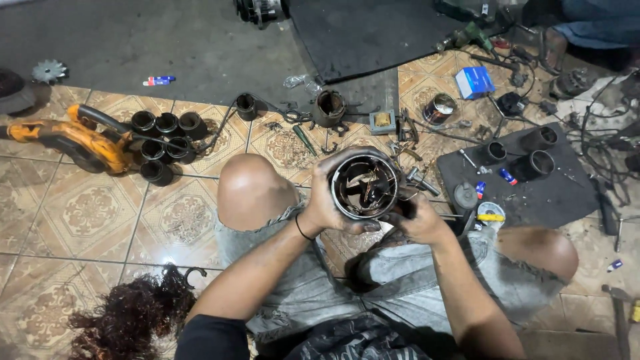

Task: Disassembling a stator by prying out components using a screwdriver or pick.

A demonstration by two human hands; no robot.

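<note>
I sit on the floor with my knees apart and hold a round metal motor housing [364,185] between them, its open end facing up, with copper windings and wires inside. My left hand [325,200] wraps around its left side and rim. My right hand [419,220] grips its lower right side, fingers dark with grease.
Several black cylindrical housings [163,143] stand by an orange power tool [73,139] at left. More housings [533,152] lie on a dark mat at right, near cables, a blue box [475,81] and small tools. A tangle of copper wire [133,319] lies at bottom left.
</note>
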